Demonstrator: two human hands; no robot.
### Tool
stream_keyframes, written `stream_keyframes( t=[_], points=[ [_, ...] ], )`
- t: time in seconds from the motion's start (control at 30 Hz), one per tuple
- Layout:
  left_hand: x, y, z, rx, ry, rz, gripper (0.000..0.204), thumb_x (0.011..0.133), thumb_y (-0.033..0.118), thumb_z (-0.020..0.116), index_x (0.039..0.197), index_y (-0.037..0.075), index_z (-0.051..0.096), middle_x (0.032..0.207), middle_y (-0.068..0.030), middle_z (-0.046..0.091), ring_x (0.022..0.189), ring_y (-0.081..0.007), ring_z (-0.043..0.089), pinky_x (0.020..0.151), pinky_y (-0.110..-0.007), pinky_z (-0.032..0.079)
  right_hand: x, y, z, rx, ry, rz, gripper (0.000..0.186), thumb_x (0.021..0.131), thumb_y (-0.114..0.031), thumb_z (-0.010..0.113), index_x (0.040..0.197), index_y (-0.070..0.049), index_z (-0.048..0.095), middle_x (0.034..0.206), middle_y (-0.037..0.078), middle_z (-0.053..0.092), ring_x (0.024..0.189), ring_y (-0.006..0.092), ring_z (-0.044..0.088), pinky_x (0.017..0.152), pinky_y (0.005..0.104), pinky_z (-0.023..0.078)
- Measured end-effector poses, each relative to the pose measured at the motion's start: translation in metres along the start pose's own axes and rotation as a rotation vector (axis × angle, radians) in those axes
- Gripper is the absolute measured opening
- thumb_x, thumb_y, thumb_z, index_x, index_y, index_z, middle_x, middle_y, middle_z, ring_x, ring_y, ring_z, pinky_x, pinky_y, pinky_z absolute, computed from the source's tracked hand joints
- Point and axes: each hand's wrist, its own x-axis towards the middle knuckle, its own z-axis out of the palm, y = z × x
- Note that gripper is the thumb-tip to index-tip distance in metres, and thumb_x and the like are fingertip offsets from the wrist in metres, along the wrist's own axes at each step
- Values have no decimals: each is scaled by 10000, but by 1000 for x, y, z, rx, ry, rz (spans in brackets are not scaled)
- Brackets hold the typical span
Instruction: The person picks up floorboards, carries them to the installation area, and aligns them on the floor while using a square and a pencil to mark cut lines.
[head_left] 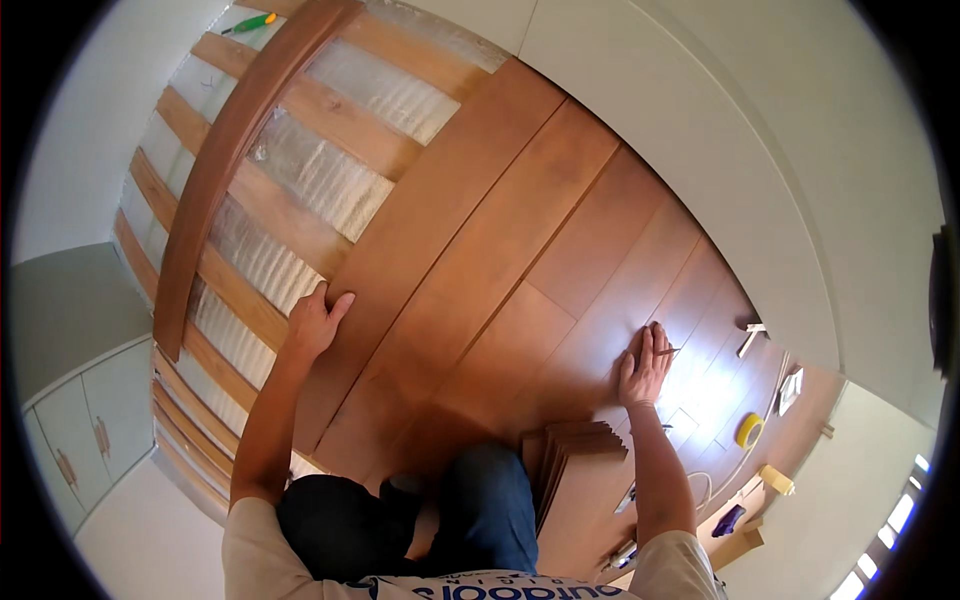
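Edge plank [430, 225] at the laid floor's [600, 310] left margin, long axis lower left to upper right | I count one edge plank, one loose plank [213, 190] across battens [355, 130], one pencil [671, 351] | left hand [314, 325]: thumb atop plank edge, grip I can't tell | right hand [645, 370]: palm down, fingers holding pencil

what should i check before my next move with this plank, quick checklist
1. Left hand on the plank: ok, at its edge.
2. Right hand clear of tools: not ok, pencil between its fingers.
3. Battens uncovered: not ok, a loose board lies across some.
4. Spare planks close by: ok, stacked beside the knee.
5. Plank fixed underneath: cannot tell, hidden.
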Motion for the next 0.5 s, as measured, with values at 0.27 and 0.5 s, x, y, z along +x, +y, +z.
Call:
stream_keyframes(
  t=[0.27,0.5],
  points=[
    [25,33,-27,394,201,334,440,1000,449,712,1121,33,635,1123,-206,658,1045,-410,641,851,-484,518,0,1,-2,-4,16,-5,672,963,-295,578,1579,-52,463,1677,215,371,1545,428,336,1304,579,167],
    [95,74,9,-83,246,331,508,985,343,759,1344,6,632,1212,-193,627,1080,-385,628,938,-450,520,0,2,1,5,16,-24,661,980,-335,559,1563,-32,478,1667,219,383,1537,429,343,1289,582,189]
  ],
)
